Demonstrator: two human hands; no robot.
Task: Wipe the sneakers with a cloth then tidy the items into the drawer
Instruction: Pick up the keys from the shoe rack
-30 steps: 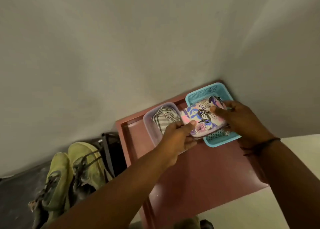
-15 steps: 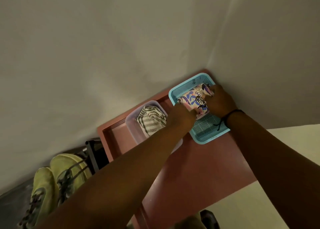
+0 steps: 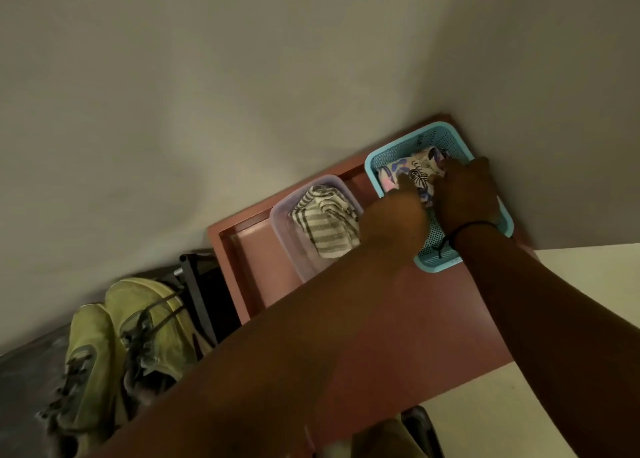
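A folded floral cloth (image 3: 412, 173) lies inside the blue mesh basket (image 3: 391, 152) at the far right of the open red drawer (image 3: 242, 249). My left hand (image 3: 394, 215) and my right hand (image 3: 467, 194) both press down on that cloth, fingers on its fabric. A clear plastic box (image 3: 287, 229) beside the basket holds a grey-striped cloth (image 3: 325, 222). Two olive-green sneakers (image 3: 114, 346) with dark laces sit at the lower left, outside the drawer.
The drawer stands in a corner between two pale walls. A black rack frame (image 3: 197, 284) sits between the sneakers and the drawer. Pale floor (image 3: 571, 284) shows on the right. A dark shoe (image 3: 419, 430) peeks in at the bottom edge.
The floral cloth went from being held above the basket down into it. Both hands followed it down and now press on it.
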